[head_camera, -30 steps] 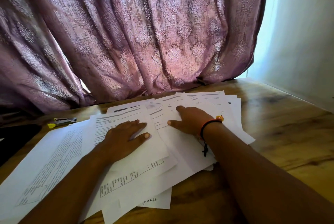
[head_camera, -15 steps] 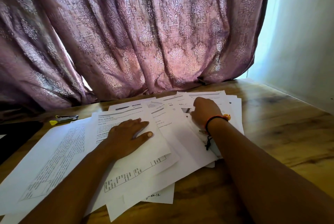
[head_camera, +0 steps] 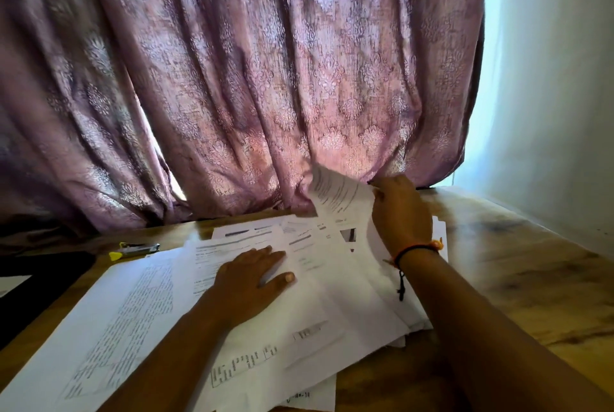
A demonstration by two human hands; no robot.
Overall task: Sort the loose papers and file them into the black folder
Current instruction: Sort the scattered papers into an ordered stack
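Several loose printed papers (head_camera: 139, 315) lie spread and overlapping on the wooden table (head_camera: 518, 282). My left hand (head_camera: 252, 282) rests flat, fingers straight, on a sheet near the middle of the pile. My right hand (head_camera: 398, 212), with a cord bracelet at the wrist, pinches the far edge of one sheet (head_camera: 339, 192) and holds it curled up off the pile in front of the curtain. The black folder (head_camera: 36, 282) lies at the left edge, partly cut off by the frame.
A purple patterned curtain (head_camera: 252, 79) hangs right behind the table's far edge. A small tool with a yellow end (head_camera: 133, 249) lies beyond the papers at the left. A white wall (head_camera: 558, 96) closes the right side.
My right hand has moved from lying on the papers to the pile's far edge and has lifted one sheet upward. My left hand stays pressed on the pile. The camera has tilted.
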